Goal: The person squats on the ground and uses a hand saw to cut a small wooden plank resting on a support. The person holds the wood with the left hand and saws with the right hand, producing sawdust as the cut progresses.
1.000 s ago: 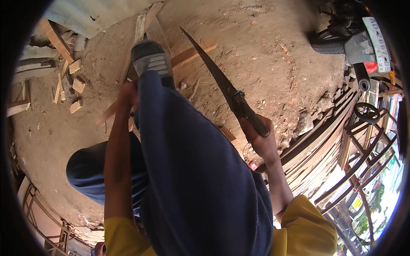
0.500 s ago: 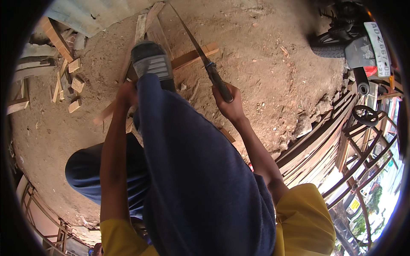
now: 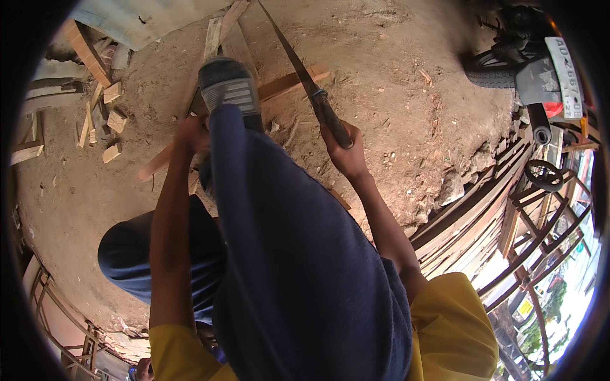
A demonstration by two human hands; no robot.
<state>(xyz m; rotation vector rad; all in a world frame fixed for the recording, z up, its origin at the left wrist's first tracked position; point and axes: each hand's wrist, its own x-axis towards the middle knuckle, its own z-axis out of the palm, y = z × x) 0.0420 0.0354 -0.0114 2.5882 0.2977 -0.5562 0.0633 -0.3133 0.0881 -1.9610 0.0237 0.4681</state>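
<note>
My right hand [image 3: 347, 151] is closed around the dark handle of a handsaw [image 3: 293, 62], which has a small blue band where the blade begins. Its long, tapering blade points away from me and crosses the wooden board [image 3: 279, 87] near its far right end. My left hand [image 3: 192, 135] is low beside my dark shoe [image 3: 229, 89] and appears closed on the same board, though its fingers are partly hidden. The shoe rests over the board's middle, hiding that part. The board's other end [image 3: 155, 164] sticks out left of my left wrist.
Small wood offcuts [image 3: 117, 120] lie on the dirt ground at the left, near a corrugated metal sheet [image 3: 136, 22]. More planks [image 3: 232, 44] lie beyond my shoe. A motorcycle [image 3: 534, 79] stands at the upper right, above stacked timber [image 3: 473, 203] and a frame [image 3: 540, 235].
My right hand and the handsaw have shifted slightly to the right. My left hand and shoe stay in nearly the same place on the board.
</note>
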